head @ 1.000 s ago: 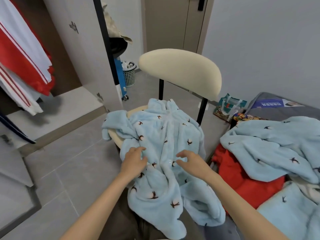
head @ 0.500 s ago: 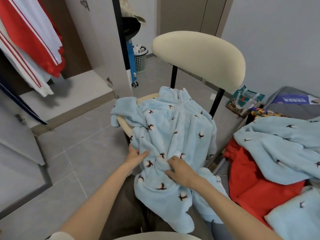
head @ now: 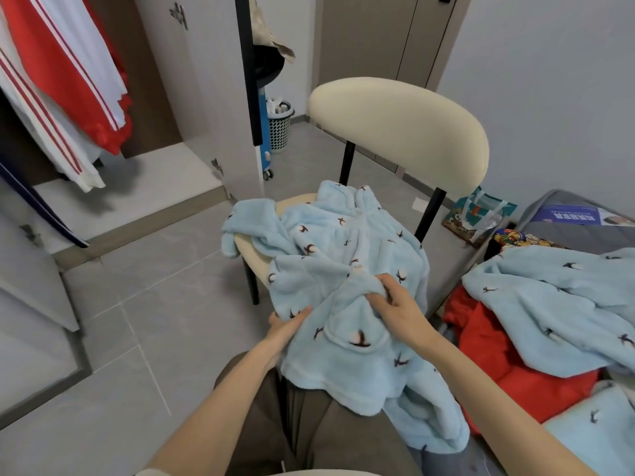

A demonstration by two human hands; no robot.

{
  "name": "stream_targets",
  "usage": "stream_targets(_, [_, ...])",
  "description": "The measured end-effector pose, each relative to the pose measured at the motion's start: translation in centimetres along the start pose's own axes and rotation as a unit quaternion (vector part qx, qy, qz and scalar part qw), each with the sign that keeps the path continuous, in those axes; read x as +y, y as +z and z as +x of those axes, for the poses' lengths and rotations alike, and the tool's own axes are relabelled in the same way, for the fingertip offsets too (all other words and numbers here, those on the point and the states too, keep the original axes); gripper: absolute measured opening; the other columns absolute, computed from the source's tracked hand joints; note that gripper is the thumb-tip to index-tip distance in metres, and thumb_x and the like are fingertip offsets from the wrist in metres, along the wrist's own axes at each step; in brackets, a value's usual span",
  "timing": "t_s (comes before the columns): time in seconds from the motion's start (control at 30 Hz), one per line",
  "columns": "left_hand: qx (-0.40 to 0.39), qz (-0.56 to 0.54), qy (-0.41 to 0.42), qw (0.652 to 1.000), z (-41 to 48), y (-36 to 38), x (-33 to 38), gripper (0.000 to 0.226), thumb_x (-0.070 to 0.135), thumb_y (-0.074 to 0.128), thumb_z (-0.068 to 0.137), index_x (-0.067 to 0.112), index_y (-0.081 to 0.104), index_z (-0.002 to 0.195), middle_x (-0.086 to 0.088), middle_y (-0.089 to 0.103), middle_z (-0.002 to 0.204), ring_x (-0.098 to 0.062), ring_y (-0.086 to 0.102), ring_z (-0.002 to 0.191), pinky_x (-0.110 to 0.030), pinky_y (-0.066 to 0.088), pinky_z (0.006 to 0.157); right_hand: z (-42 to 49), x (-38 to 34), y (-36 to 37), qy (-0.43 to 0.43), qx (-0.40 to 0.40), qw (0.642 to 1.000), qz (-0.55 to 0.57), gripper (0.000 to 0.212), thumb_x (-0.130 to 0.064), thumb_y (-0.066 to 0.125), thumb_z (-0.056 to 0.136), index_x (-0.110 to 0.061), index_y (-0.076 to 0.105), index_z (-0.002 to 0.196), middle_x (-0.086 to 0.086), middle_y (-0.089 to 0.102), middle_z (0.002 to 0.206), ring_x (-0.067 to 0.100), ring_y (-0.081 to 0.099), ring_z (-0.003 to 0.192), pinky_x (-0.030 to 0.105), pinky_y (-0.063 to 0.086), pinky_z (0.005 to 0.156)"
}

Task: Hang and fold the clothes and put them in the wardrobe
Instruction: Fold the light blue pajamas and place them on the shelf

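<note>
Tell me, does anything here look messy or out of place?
The blue fleece top lies crumpled across the chair, one sleeve drooping off the seat edge. At right, a red garment and a second blue fleece sit heaped.

A cream padded chair [head: 294,202] with black legs stands on the grey tiled floor [head: 154,304]. A light blue fleece top with small dark motifs [head: 330,242] lies across its seat and spills over the front edge. A slatted grey basket [head: 280,128] and a teal printed bag [head: 481,214] also sit on the floor. The grey quilted bed [head: 563,231] carries a second light blue fleece garment [head: 556,304] over crumpled red cloth [head: 488,338], and a flat blue-and-white box [head: 577,216].
</note>
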State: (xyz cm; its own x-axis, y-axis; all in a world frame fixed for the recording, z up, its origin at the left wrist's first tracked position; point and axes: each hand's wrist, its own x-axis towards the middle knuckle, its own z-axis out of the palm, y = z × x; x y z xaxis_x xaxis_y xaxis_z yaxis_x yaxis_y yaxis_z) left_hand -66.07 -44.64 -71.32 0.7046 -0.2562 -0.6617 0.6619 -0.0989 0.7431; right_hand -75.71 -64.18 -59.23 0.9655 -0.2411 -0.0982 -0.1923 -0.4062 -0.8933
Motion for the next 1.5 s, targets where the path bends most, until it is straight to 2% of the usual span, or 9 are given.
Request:
stream_targets(0.13, [-0.021, 0.064, 0.027, 0.997, -1.1, -0.2, 0.7, 0.034, 0.041, 0.074, 0.082, 0.014, 0.069, 0.102, -0.007, 0.073, 0.098, -0.013, 0.070, 0.081, -0.021, 0.054, 0.061, 0.1, 0.3, 1.4, -0.017, 0.040, 0.986, -0.162, 0.032, -0.014, 0.051, 0.097, -0.017, 0.049, 0.129, -0.001, 0.060, 0.117, 0.018, 0.054, 0.106, 0.018, 0.039, 0.088])
stream_targets(0.2, [0.013, 0.101, 0.066, 0.993, -1.6, -0.8, 1.9, 0.026, 0.036, 0.058, 0.095, 0.013, 0.068, 0.102, -0.004, 0.072, 0.093, -0.015, 0.068, 0.083, -0.026, 0.054, 0.067, -0.2, 0.3, 2.5, -0.044, 0.035, 0.958, -0.280, 0.049, -0.020, 0.053, 0.096, -0.018, 0.037, 0.142, 0.001, 0.044, 0.140, 0.025, 0.038, 0.126, 0.027, 0.029, 0.104])
stream_targets(0.43, [-0.052, 0.029, 0.065, 0.996, -5.6, -3.4, 5.7, 0.024, 0.037, 0.054, 0.097, 0.018, 0.065, 0.105, -0.005, 0.075, 0.097, -0.021, 0.072, 0.087, -0.033, 0.057, 0.071, -2.8, 2.4, 5.6, 0.029, -0.288, 0.880, -0.376, 0.103, -0.067, 0.069, 0.071, -0.039, 0.013, 0.151, -0.009, -0.012, 0.161, 0.032, -0.017, 0.145, 0.058, 0.006, 0.118])
stream_targets(0.6, [-0.096, 0.083, 0.094, 0.988, -8.4, -3.4, 6.1, 0.046, 0.043, 0.069, 0.085, 0.027, 0.055, 0.125, 0.005, 0.070, 0.111, -0.015, 0.067, 0.101, -0.035, 0.056, 0.087, -3.1, 2.2, 6.3, -0.079, -0.145, 0.891, -0.422, 0.032, -0.018, 0.049, 0.094, -0.020, 0.054, 0.125, 0.001, 0.054, 0.130, 0.024, 0.044, 0.125, 0.033, 0.039, 0.097])
stream_targets(0.8, [-0.169, 0.323, 0.156, 0.918, -11.3, -3.4, 5.6, 0.128, 0.038, 0.087, 0.066, 0.033, -0.007, 0.151, 0.023, 0.016, 0.144, -0.001, 0.024, 0.134, -0.025, 0.028, 0.111, -3.5, -0.6, 2.7, 0.001, 0.018, 0.983, -0.183, 0.032, -0.005, 0.051, 0.084, -0.015, 0.054, 0.115, 0.011, 0.068, 0.097, 0.031, 0.062, 0.092, 0.040, 0.050, 0.077])
stream_targets(0.93, [-0.113, 0.313, 0.208, 0.920, -13.5, -1.9, 6.8, 0.079, 0.024, 0.068, 0.089, 0.023, 0.021, 0.152, 0.006, 0.035, 0.149, -0.009, 0.042, 0.126, -0.018, 0.041, 0.096, -3.5, -4.1, -0.6, -0.060, 0.134, 0.987, -0.069, 0.010, -0.014, 0.055, 0.089, -0.020, 0.060, 0.095, -0.006, 0.065, 0.085, 0.014, 0.060, 0.081, 0.028, 0.046, 0.067])
stream_targets(1.17, [-0.211, -0.139, 0.177, 0.951, -16.5, 1.9, 9.8, 0.036, 0.011, 0.054, 0.095, 0.019, 0.055, 0.130, -0.006, 0.071, 0.103, -0.017, 0.069, 0.089, -0.032, 0.059, 0.076, -4.5, -8.0, -2.8, -0.166, 0.185, 0.967, -0.057, 0.035, 0.002, 0.053, 0.081, -0.025, 0.059, 0.102, -0.017, 0.063, 0.089, -0.009, 0.056, 0.081, 0.011, 0.039, 0.063])
stream_targets(1.33, [-0.147, 0.108, 0.228, 0.956, -16.7, -0.7, 6.9, 0.058, 0.011, 0.060, 0.089, 0.031, 0.042, 0.141, -0.001, 0.058, 0.134, -0.020, 0.056, 0.121, -0.042, 0.047, 0.102, -4.6, -6.6, -1.4, -0.137, 0.089, 0.980, -0.111, 0.031, 0.001, 0.054, 0.083, -0.022, 0.050, 0.104, -0.003, 0.064, 0.086, 0.016, 0.060, 0.081, 0.027, 0.045, 0.067])
stream_targets(1.5, [0.011, 0.455, 0.262, 0.851, -16.4, -5.5, 2.6, 0.057, 0.022, 0.046, 0.097, 0.042, 0.024, 0.145, -0.001, 0.043, 0.143, -0.024, 0.050, 0.123, -0.030, 0.046, 0.088, -5.1, -3.3, 4.1, -0.055, -0.093, 0.954, -0.279, 0.041, -0.008, 0.061, 0.080, -0.017, 0.036, 0.110, 0.012, 0.058, 0.097, 0.033, 0.054, 0.088, 0.044, 0.047, 0.073])
